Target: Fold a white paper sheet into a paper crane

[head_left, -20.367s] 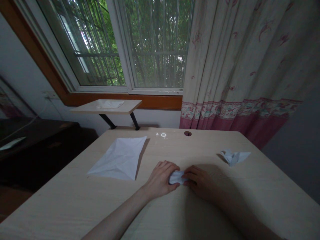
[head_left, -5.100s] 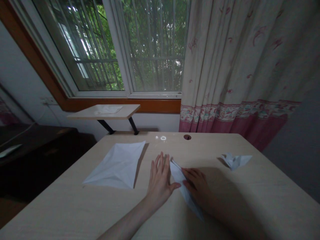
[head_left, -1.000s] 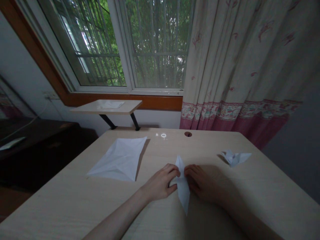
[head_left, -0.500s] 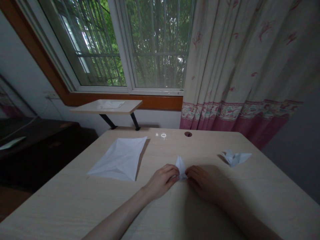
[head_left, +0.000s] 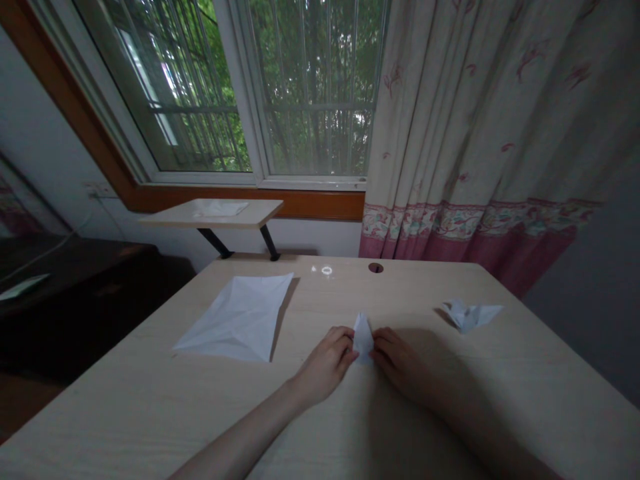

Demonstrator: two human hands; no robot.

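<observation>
A small folded white paper (head_left: 363, 339) with a pointed top is between my hands, low over the wooden table. My left hand (head_left: 327, 363) pinches its left edge with thumb and fingers. On the other side, my right hand (head_left: 401, 363) grips the right edge, its fingers bent and partly in shadow. To the left lies a large creased white sheet (head_left: 245, 317), flat on the table. Off to the right rests a folded white paper figure (head_left: 471, 316) with spread points. Neither hand touches these two.
The table (head_left: 320, 427) has a round cable hole (head_left: 376, 268) near its back edge. A raised shelf (head_left: 260, 217) at the back left bears another white paper (head_left: 223, 209). Behind are a barred window and a curtain (head_left: 450, 133).
The folded paper between my hands has changed shape slightly, its lower part now narrower and smoother. My fingers have shifted a little along its edges.
</observation>
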